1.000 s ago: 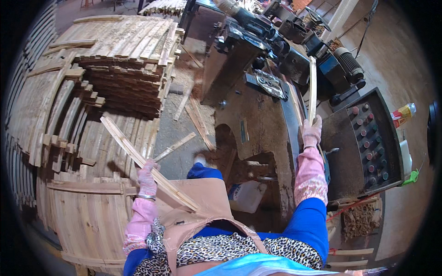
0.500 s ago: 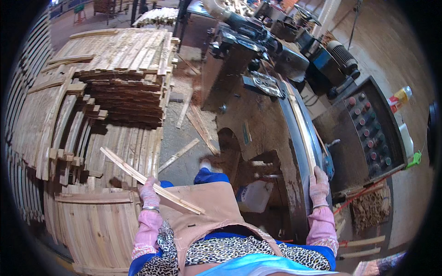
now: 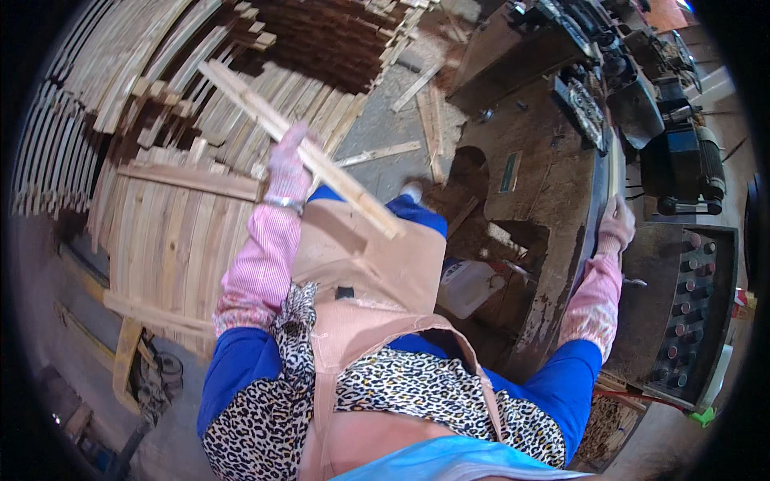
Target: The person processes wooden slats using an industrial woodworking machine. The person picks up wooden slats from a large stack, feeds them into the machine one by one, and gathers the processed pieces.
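My left hand (image 3: 289, 170), in a pinkish knit glove, is closed around pale wooden strips (image 3: 353, 196). They slant from above the stacked wood down across my apron (image 3: 369, 256). How many strips lie together is hard to make out. On the right, my gloved right hand (image 3: 616, 224) grips the near end of another wooden strip (image 3: 615, 164). That strip lies along the metal edge of the woodworking machine's bed (image 3: 592, 212), its far end running in beneath the machine head (image 3: 639, 112). Part of the right fingers is hidden by the back of the hand.
Stacked wooden strips (image 3: 168, 232) fill the left side. Loose offcuts (image 3: 381, 152) lie on the floor between stack and machine. A control panel (image 3: 682, 305) with rows of buttons stands at the right. A whitish plastic jug (image 3: 467, 287) sits under the machine. A pallet jack-like device (image 3: 152, 369) is lower left.
My view has turned and tipped toward the near side. The right hand has pushed its strip farther forward, toward the machine head. My left hand still holds its strips, now raised higher.
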Motion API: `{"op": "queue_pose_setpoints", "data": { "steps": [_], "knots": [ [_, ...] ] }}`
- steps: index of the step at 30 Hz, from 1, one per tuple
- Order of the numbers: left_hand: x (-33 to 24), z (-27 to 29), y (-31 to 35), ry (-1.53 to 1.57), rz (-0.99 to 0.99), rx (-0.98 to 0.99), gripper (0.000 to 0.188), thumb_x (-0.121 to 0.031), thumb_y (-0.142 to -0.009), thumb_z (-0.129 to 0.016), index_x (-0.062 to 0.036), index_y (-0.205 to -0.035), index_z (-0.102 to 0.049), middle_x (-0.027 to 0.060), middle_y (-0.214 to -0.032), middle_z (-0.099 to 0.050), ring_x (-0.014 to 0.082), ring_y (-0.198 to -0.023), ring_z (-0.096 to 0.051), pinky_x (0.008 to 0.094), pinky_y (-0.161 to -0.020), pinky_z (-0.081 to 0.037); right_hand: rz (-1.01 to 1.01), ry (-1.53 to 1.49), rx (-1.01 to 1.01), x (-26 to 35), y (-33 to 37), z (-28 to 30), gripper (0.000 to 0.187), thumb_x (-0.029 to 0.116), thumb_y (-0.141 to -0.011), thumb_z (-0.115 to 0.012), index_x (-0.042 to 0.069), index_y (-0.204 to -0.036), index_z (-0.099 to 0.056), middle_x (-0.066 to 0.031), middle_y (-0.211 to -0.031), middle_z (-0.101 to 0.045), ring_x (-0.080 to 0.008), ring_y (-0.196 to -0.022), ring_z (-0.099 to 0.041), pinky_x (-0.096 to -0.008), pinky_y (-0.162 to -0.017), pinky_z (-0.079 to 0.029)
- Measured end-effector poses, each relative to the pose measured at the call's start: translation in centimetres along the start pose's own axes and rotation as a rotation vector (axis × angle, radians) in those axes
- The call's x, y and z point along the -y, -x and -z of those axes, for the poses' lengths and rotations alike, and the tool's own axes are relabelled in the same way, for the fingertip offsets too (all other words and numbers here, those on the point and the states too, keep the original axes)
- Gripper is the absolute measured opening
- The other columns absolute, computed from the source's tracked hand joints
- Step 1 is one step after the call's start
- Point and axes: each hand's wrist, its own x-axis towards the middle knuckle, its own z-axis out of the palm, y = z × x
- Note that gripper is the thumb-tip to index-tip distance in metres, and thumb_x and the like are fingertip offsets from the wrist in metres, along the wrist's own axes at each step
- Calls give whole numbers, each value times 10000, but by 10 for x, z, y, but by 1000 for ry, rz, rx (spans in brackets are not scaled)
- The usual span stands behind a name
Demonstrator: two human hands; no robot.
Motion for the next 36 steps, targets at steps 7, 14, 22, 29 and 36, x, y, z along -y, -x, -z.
{"op": "queue_pose_setpoints", "data": {
  "steps": [7, 14, 22, 29, 36],
  "knots": [
    [-11, -114, 12, 319, 47, 103, 261, 1, -836, -736, -30, -1045, -582, 105, -921, -620, 240, -822, -668, 370, -811, -607, 58, -1415, 1003, 293, 17, 106, 664, 111, -910, -730, 60, -1507, -443, -103, -1484, -521, -192, -1368, -476, -332, -1166, -343],
    [47, -239, 72, -47, 45, 725, 702, -265, -898, -730, -18, -1459, -388, 171, -1272, -587, 237, -1193, -563, 363, -1020, -463, -447, -1547, 710, 258, 76, 161, 794, -61, -889, -651, 28, -1580, -270, -132, -1562, -380, -202, -1360, -464, -326, -1150, -356],
    [98, -56, 43, -470, 398, 258, 618, -297, -956, -654, -68, -1484, -431, 88, -1192, -653, 213, -995, -644, 340, -839, -538, -752, -673, 270, 107, 209, 231, 723, 4, -895, -668, 56, -1549, -365, -160, -1485, -472, -259, -1322, -502, -368, -1113, -403],
    [104, -7, 56, -565, 434, 208, 583, -192, -947, -667, -26, -1458, -443, 44, -1112, -606, 116, -798, -579, 262, -766, -525, -599, -396, -59, 56, 92, 94, 716, 140, -894, -697, 97, -1535, -381, -225, -1423, -508, -351, -1298, -526, -410, -1076, -430],
    [74, 71, 49, -595, 48, 40, 498, -146, -944, -678, -26, -1398, -514, 33, -898, -622, 111, -720, -573, 228, -606, -471, -513, -111, 58, 36, -43, -23, 661, 468, -853, -693, 252, -1430, -453, -227, -1074, -685, -468, -982, -671, -529, -835, -549]
  ]
}}
